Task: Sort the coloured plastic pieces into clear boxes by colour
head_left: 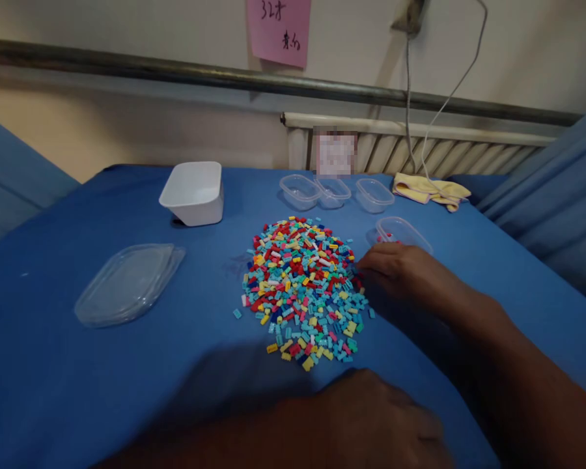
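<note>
A heap of small toy building bricks [303, 286] in red, light blue, yellow, pink, white and green lies on the blue-covered table. At the heap's right edge is my right hand [403, 267], its fingers closed together and touching down by the bricks; whatever they pinch is hidden. Just beyond that hand stands a clear plastic tub [410, 233] with a few red bricks in it, partly covered by the hand. My left hand [381, 413] is in front of the heap at the bottom, dark and somewhat blurred. Its fingers look curled, and any contents are hidden.
A white plastic tub [195, 192] stands at the back left, with clear lids [127, 283] stacked in front of it. Three clear tubs, one of them here [300, 191], line the back. A yellow cloth [427, 189] lies at the back right, below a hanging cable [409, 104].
</note>
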Available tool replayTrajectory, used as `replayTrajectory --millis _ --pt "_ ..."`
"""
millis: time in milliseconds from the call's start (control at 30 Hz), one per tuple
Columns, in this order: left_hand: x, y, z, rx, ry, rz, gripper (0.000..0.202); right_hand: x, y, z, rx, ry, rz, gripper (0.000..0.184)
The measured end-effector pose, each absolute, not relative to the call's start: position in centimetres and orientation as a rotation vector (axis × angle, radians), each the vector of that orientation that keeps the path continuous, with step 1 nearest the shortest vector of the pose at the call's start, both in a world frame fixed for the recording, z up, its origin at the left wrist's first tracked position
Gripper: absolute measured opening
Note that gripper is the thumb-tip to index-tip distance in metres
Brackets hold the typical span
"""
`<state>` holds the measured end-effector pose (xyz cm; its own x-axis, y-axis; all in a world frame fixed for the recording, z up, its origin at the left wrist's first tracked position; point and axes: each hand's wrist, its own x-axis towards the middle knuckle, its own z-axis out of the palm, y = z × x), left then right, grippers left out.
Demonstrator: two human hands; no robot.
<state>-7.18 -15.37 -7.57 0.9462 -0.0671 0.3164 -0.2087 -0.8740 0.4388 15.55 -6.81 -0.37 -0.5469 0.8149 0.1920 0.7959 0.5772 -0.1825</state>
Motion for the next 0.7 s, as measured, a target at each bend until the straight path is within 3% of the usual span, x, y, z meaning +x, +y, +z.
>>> replayTrajectory --millis 233,700 --pt "-6.8 -15.4 -7.1 2.615 -0.189 0.408 0.014 15.0 -6.5 -1.8 -1.319 -2.626 0.29 0.022" --pt "-7.0 -15.4 -5.9 2.635 -0.153 0.384 0.018 14.5 -6.9 -1.5 -1.365 -2.593 0.275 0.017"
